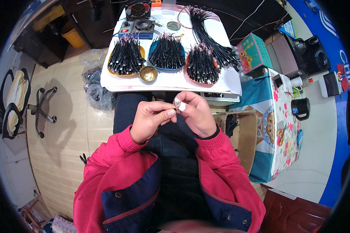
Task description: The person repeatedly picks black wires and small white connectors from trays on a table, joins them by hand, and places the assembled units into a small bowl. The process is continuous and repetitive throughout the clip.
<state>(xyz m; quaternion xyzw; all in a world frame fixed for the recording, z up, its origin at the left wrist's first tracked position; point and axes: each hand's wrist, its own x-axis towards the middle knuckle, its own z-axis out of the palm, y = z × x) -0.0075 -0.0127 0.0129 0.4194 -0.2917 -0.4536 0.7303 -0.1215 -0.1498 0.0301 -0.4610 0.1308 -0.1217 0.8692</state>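
Observation:
My left hand [151,118] and my right hand [196,112] meet over my lap, fingertips pinched together on a small metal-tipped piece [177,103] held between them. A finger of my right hand wears white tape. Both sleeves are red. Ahead lies a white table [116,83] with three shallow dishes heaped with black cables with pale tips: an orange one [125,57], a blue one [167,52] and a red one [201,66]. A small brass bowl [148,73] sits at the table's near edge.
A blue box with a round pot [138,28], a fan [138,9] and a long bundle of black cables [210,33] lie at the table's back. A cardboard box [243,134] and a floral-cloth table with a black mug [301,108] stand right; an office chair base [42,110] stands left.

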